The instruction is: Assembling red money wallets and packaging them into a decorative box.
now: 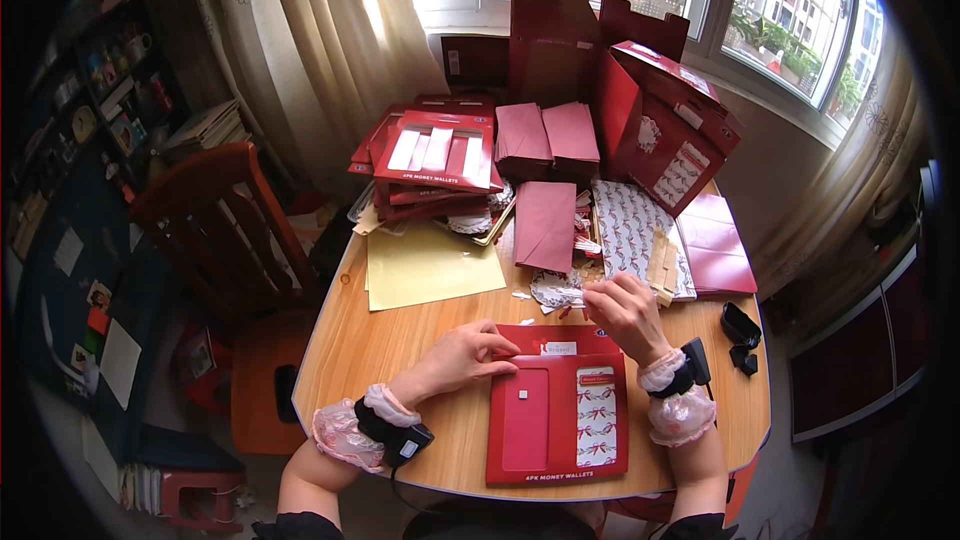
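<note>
A flat red cardboard packet [520, 430] lies on the table in front of me, with a window on the left and a ribbon-patterned panel [597, 420] on the right. A small white square sits within the left window. My left hand [458, 362] has thumb and fingers closed at the packet's upper left edge, by its raised top flap [590, 340]. Above the flap's right end, my right hand [625, 312] is pinched near a heap of paper scraps [556, 290]. What its fingertips hold, if anything, is too small to make out.
Behind the packet are a pink-red envelope stack [545, 225], piled red packets [435, 155], a yellow sheet [430, 265] and patterned card [630, 225]. Large red boxes [665, 130] stand by the window. A black case [740, 325] lies at the right edge; a wooden chair [225, 230] stands left.
</note>
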`<control>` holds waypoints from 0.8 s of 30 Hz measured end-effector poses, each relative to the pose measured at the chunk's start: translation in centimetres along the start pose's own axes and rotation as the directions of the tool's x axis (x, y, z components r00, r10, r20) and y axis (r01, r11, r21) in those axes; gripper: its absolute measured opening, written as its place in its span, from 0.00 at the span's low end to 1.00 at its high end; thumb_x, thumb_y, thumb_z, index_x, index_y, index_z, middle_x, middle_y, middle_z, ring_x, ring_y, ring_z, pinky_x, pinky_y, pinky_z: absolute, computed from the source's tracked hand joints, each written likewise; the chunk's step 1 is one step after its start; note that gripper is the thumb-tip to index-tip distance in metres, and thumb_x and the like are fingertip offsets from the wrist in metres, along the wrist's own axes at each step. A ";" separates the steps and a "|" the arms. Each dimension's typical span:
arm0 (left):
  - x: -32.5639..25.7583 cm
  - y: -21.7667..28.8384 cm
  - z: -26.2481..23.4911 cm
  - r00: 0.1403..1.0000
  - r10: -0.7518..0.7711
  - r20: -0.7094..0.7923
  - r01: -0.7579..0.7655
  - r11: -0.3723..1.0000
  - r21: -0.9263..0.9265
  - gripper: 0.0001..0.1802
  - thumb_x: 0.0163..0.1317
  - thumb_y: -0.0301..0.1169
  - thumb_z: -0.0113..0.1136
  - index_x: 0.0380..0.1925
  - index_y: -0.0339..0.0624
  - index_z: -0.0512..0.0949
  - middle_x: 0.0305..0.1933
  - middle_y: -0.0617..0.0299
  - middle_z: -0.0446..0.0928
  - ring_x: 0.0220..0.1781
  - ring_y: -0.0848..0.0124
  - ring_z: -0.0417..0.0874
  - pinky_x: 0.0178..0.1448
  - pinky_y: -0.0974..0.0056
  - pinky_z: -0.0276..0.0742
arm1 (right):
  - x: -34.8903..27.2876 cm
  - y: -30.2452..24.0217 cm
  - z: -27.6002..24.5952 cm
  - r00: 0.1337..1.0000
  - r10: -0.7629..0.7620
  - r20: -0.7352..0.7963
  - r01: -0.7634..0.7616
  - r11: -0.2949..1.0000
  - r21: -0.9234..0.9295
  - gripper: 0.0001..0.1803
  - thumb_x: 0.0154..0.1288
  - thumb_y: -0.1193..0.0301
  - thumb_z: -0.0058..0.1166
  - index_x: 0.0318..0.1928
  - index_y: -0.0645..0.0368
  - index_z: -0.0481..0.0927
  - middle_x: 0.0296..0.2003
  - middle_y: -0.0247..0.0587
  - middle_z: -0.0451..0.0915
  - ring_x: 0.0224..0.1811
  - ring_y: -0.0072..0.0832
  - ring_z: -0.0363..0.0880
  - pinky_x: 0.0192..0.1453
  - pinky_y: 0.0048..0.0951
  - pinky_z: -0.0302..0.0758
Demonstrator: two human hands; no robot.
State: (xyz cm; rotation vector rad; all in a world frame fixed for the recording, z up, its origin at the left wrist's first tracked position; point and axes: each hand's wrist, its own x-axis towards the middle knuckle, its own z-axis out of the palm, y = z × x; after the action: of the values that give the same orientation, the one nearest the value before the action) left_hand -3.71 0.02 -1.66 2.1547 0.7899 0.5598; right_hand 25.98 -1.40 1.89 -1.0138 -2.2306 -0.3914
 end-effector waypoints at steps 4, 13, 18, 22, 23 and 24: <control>0.4 -1.6 0.5 0.991 -0.105 -0.080 0.085 0.971 -0.221 0.14 0.70 0.42 0.62 0.45 0.44 0.86 0.41 0.62 0.82 0.30 0.75 0.80 0.36 0.67 0.78 | -0.7 -2.2 -1.5 0.986 0.055 -0.154 -0.034 0.990 0.133 0.08 0.56 0.77 0.66 0.37 0.61 0.82 0.37 0.38 0.84 0.32 0.32 0.80 0.36 0.32 0.78; 0.4 0.5 0.2 0.946 -0.224 0.235 0.314 0.449 -0.836 0.23 0.70 0.31 0.63 0.60 0.42 0.66 0.48 0.57 0.84 0.47 0.77 0.85 0.47 0.73 0.82 | -0.7 -7.1 -2.9 0.961 -0.268 0.065 0.251 0.948 0.195 0.10 0.57 0.77 0.62 0.41 0.64 0.84 0.48 0.43 0.83 0.39 0.30 0.86 0.40 0.28 0.83; 0.1 2.2 0.6 0.975 -0.215 0.053 0.168 0.564 -0.808 0.22 0.68 0.24 0.63 0.59 0.40 0.66 0.48 0.52 0.84 0.48 0.71 0.86 0.50 0.68 0.85 | -1.0 -7.8 -2.5 0.965 0.224 0.135 -0.261 0.789 0.556 0.10 0.60 0.77 0.68 0.41 0.63 0.82 0.48 0.45 0.82 0.38 0.32 0.86 0.40 0.27 0.83; -0.1 3.4 1.1 0.987 -0.154 0.055 0.146 0.680 -0.718 0.21 0.67 0.21 0.63 0.57 0.39 0.69 0.47 0.52 0.85 0.49 0.69 0.86 0.52 0.66 0.86 | -2.2 -8.0 -1.9 0.775 0.538 0.332 -0.586 0.414 0.696 0.14 0.62 0.80 0.65 0.48 0.64 0.80 0.45 0.43 0.84 0.40 0.24 0.86 0.42 0.23 0.83; -0.2 3.1 1.5 0.992 -0.111 0.057 0.118 0.684 -0.720 0.17 0.69 0.23 0.61 0.56 0.38 0.71 0.48 0.52 0.84 0.49 0.69 0.86 0.52 0.66 0.86 | -2.4 -8.2 -1.7 0.759 0.548 0.353 -0.579 0.318 0.751 0.13 0.63 0.80 0.65 0.48 0.64 0.80 0.41 0.41 0.84 0.39 0.23 0.86 0.41 0.23 0.82; -0.3 3.1 1.5 0.992 -0.111 0.061 0.121 0.684 -0.719 0.17 0.69 0.23 0.61 0.56 0.38 0.71 0.48 0.52 0.84 0.49 0.69 0.86 0.52 0.66 0.86 | -2.6 -8.3 -1.6 0.743 0.554 0.374 -0.564 0.219 0.796 0.12 0.64 0.81 0.64 0.48 0.64 0.80 0.38 0.39 0.85 0.38 0.22 0.85 0.41 0.23 0.82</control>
State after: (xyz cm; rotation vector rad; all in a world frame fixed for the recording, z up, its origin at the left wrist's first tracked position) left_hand -1.89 -2.57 -0.25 1.3548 0.5552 0.6546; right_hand 21.69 -9.16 1.35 -1.0662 -1.4587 1.0568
